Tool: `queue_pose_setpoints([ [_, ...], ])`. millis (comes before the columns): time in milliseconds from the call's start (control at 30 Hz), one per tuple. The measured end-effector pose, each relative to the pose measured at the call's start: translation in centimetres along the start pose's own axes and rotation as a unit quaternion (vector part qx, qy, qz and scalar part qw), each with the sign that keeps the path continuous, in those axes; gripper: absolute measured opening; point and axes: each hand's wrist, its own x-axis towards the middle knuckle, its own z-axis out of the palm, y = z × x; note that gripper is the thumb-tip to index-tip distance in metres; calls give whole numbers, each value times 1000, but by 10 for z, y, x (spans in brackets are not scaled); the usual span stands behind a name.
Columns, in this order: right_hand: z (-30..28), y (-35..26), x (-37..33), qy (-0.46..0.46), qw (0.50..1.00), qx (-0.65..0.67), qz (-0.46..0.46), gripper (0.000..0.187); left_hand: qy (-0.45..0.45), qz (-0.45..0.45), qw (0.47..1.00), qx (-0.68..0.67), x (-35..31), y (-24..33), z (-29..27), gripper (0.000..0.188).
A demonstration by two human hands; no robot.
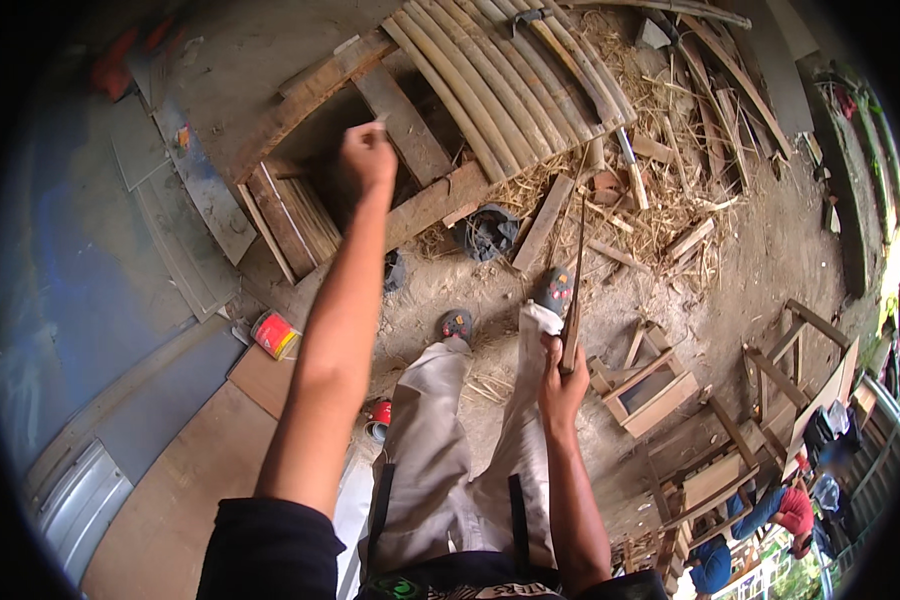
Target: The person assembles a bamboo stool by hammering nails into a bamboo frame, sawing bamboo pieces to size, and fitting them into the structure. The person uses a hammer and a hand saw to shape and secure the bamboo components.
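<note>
A wooden frame [425, 205] stands before me, with round bamboo poles [490, 95] laid side by side across its right part. Over its open left part is my left hand [368, 160], fingers curled closed near a cross board [400, 120]. Whether anything small is pinched in them is hidden. My right hand [562, 385] grips a long thin-bladed tool [576, 290] with a brown handle, blade pointing away from me. It shows edge-on, so saw or machete cannot be told. A claw hammer [528, 20] rests on the poles.
Straw and wood scraps [660, 210] litter the ground at right. Near my feet are a dark bag [490, 232] and small wooden frame [645, 385]. A red-and-yellow can [274, 334] stands at left. Wooden furniture frames [725, 450] and a person in red [792, 512] are at lower right.
</note>
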Motion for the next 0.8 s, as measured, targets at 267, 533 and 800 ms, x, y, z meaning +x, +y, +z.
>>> queue_pose_setpoints([
  [267, -81, 28, 22, -105, 984, -80, -124, 20, -47, 89, 994, 43, -60, -7, -72, 34],
  [533, -145, 21, 100, -142, 939, -162, -270, 31, -126, 187, 966, 129, -183, 75, 38, 49],
  [800, -87, -56, 265, -143, 885, -28, -441, 51, -62, -154, 977, 133, -87, 83, 129, 61],
])
